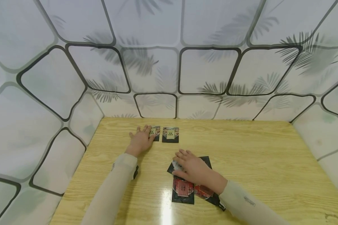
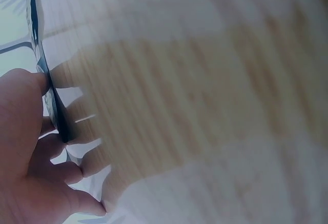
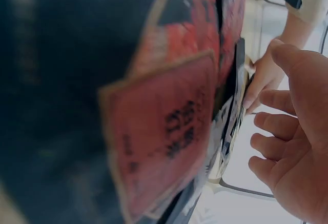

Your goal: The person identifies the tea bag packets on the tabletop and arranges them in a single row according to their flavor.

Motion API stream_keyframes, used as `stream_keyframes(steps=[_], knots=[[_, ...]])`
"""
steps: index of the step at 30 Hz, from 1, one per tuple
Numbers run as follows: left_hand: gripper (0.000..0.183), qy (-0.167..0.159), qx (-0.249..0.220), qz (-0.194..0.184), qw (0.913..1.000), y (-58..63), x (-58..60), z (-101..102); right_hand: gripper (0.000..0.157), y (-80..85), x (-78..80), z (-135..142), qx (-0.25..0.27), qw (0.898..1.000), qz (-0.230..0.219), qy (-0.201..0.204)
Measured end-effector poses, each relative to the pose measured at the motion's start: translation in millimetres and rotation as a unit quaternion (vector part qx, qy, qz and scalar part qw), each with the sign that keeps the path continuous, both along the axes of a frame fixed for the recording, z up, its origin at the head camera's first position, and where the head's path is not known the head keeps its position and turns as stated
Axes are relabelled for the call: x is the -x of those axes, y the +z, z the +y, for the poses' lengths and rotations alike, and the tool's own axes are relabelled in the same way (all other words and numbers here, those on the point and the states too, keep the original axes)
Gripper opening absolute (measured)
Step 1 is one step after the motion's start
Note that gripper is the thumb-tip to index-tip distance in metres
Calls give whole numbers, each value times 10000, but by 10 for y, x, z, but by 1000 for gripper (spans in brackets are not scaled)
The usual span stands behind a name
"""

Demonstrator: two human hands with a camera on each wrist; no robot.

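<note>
Two small dark packets with yellow-green labels lie side by side at the back of the table. My left hand (image 1: 140, 141) rests with spread fingers at the left packet (image 1: 156, 133), partly covering it; in the left wrist view the thumb touches the packet (image 2: 57, 106). Beside it is the right packet (image 1: 170, 135). My right hand (image 1: 195, 168) is over a pile of black packets, its fingers loosely extended and none visibly pinched. Under it lies a black packet with a whitish print (image 1: 205, 161). Nearer me are a red-labelled packet (image 1: 183, 190) and another red packet (image 1: 205, 192), partly hidden by my wrist.
The packets lie on a light wood-grain table (image 1: 256, 150). Pale fabric walls (image 1: 208, 72) with dark outlines and leaf prints stand along its back and sides. A bright glare shows near the front middle of the table.
</note>
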State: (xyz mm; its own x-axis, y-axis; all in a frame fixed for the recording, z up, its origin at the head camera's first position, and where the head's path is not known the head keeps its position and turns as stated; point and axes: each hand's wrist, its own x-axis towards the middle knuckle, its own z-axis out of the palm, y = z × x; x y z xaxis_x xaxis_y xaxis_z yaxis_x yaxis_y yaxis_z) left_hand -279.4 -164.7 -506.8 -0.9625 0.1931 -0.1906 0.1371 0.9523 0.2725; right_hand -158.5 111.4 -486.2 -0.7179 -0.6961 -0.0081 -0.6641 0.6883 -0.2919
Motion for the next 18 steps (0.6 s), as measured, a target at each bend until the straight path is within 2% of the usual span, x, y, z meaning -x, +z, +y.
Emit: stream_keyframes(steps=[8,14,18], knots=[[68,14,-37,-24,10000,14,-3,-2,67,-82,-134,69,-296,9995,-61,52],[69,12,-41,-31,10000,13,3,6,64,-119,-166,84,-313,9994,97,99],[69,22,-60,-39,10000,13,2,9,61,-134,-175,85,-258,9996,28,112]])
